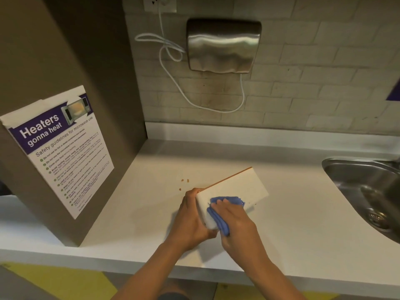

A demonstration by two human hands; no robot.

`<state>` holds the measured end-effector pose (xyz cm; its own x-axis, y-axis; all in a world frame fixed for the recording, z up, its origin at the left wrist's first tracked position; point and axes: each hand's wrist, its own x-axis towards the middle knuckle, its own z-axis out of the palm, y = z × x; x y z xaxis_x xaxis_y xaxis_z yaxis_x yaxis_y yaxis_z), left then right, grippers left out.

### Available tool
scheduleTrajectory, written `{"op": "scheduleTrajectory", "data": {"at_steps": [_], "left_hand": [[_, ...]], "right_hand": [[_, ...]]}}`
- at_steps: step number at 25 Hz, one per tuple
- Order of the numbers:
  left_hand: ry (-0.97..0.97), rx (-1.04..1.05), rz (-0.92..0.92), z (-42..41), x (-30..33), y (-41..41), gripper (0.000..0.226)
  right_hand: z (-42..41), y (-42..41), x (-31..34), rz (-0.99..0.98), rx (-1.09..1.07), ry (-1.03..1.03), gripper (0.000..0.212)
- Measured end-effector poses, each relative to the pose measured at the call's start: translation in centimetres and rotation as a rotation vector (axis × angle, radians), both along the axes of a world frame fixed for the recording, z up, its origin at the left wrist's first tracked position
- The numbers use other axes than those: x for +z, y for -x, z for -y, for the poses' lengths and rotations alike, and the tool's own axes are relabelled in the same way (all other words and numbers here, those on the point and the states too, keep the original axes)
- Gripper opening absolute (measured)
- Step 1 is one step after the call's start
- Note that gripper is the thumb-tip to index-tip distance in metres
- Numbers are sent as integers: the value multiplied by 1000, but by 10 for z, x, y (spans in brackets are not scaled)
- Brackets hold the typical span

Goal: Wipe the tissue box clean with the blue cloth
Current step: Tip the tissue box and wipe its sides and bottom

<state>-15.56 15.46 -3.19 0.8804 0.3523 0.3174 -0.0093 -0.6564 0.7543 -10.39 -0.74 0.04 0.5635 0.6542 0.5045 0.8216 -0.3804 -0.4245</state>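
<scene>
A white tissue box [238, 187] with a thin orange far edge lies on the white counter [303, 213], tilted up off the surface at its near end. My left hand [190, 217] grips the box's near left corner from the side. My right hand [233, 219] presses a crumpled blue cloth [218, 215] against the near part of the box's top face and its near end. Part of the cloth is hidden under my fingers.
A few brown crumbs [185, 180] lie on the counter just left of the box. A steel sink [368, 191] is sunk in at the right. A brown cabinet side with a microwave safety poster [60, 148] stands left. A metal hand dryer [223, 46] hangs on the tiled wall.
</scene>
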Motion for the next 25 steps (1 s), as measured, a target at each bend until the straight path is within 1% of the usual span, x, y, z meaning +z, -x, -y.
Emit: {"op": "scheduleTrajectory", "data": {"at_steps": [2, 6, 8, 10, 11, 13, 15, 16, 17, 19, 21, 23, 25], "left_hand": [[-21, -3, 9, 1, -2, 1, 105], [4, 11, 13, 2, 1, 1, 107], [12, 8, 10, 0, 3, 1, 108], [29, 8, 3, -2, 2, 1, 106], [37, 16, -1, -2, 2, 1, 105], [39, 37, 2, 0, 3, 2, 105], [44, 49, 9, 3, 4, 3, 105], [51, 50, 18, 3, 4, 2, 104], [61, 46, 28, 2, 4, 2, 102], [64, 16, 37, -2, 4, 3, 100], [32, -14, 21, -5, 2, 3, 101], [17, 7, 8, -4, 3, 4, 102], [19, 26, -8, -2, 3, 4, 106]], "right_hand": [[9, -5, -7, 30, -17, 25, 56], [-12, -3, 0, 84, -89, 10, 46], [-17, 0, -1, 113, -104, 12, 52], [-4, -3, -12, 72, -89, 39, 59], [5, -6, -15, 82, -81, 30, 55], [16, -14, -15, 64, -105, -50, 38], [9, -16, -13, 14, -143, -96, 45], [1, -15, -9, 12, -163, -116, 40], [-7, -9, -7, 42, -167, -117, 34], [-17, 6, -16, 131, -119, -57, 30], [-4, 10, -26, 184, -20, -7, 33], [12, 3, -25, 112, -20, -21, 40], [13, -11, -14, -10, -105, -96, 38]]}}
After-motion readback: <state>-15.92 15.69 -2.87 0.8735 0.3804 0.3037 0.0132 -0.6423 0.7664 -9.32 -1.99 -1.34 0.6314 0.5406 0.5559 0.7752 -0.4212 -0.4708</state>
